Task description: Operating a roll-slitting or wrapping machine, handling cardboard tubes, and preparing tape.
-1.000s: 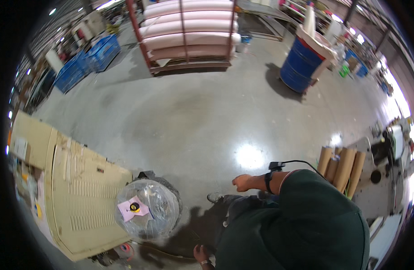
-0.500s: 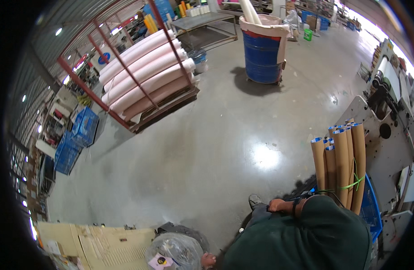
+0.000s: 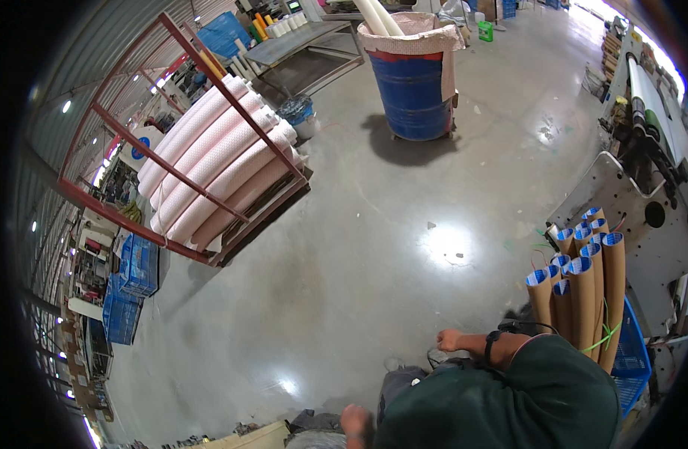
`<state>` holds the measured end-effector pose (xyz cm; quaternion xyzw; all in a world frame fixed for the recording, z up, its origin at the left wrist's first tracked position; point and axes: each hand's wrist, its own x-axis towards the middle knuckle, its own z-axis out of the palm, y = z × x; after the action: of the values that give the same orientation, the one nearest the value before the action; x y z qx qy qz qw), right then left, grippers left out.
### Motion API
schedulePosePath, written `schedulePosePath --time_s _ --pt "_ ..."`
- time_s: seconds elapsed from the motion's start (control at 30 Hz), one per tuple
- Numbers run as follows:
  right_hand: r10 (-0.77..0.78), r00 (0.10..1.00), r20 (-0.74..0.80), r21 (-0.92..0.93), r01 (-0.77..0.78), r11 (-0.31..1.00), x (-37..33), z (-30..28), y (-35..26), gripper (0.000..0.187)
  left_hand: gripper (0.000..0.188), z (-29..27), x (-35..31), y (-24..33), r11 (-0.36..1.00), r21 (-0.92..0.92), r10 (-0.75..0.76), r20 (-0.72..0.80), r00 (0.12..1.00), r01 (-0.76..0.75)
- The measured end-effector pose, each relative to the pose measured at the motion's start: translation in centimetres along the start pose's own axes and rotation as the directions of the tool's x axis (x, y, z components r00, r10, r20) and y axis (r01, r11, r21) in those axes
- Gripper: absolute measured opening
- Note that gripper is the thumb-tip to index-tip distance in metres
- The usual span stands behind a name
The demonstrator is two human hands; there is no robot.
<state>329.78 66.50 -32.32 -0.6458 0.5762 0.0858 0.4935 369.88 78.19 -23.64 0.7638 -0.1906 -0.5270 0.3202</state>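
Observation:
My right hand [image 3: 449,340] hangs out in front of my body above the grey floor [image 3: 299,299]. Its fingers are curled in and nothing shows in them; a dark band circles the wrist. Lower down, near the bottom edge, my left hand [image 3: 353,420] is held low with its fingers folded, and I see nothing in it. Beside that hand lies a greyish plastic bundle [image 3: 314,438], mostly cut off by the frame. On my right, several brown cardboard tubes [image 3: 581,294] with blue-lined ends stand tied with green string at a blue plastic crate [image 3: 634,352].
Ahead to the left, a red metal rack [image 3: 209,196] holds pale pink rolls [image 3: 216,161]. A blue drum [image 3: 409,97] with white rolls stands farther off. Blue crates [image 3: 139,266] sit at far left, a machine [image 3: 643,202] at right, a metal table [image 3: 299,41] behind.
My view has shifted forward, and the rack and drum sit farther left in it. The cream box at lower left has mostly left the picture. Both hands have moved forward a little.

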Motion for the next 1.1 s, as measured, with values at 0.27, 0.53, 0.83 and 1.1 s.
schedulePosePath --time_s 0.27,0.53,0.83,1.1 --pt "0.266 0.962 -0.061 0.201 -0.249 0.947 5.2 -9.7 4.7 0.045 0.007 -1.2 15.2 -0.2 0.167 0.834 0.262 0.477 0.839 -0.526" --pt "0.508 0.849 -0.142 0.652 -0.306 0.694 6.5 -22.2 2.7 0.037 0.011 10.8 33.8 19.4 -0.218 0.722 0.082 0.684 0.724 -0.657" --pt "0.595 0.795 -0.118 0.786 -0.292 0.545 16.3 -33.5 10.0 0.029 0.036 35.0 43.0 50.5 0.951 0.156 0.207 0.327 0.922 -0.268" --pt "0.588 0.805 -0.081 0.648 -0.405 0.645 27.2 -52.2 16.9 0.03 0.028 41.6 45.4 53.8 0.966 0.244 -0.001 0.313 0.95 -0.08"
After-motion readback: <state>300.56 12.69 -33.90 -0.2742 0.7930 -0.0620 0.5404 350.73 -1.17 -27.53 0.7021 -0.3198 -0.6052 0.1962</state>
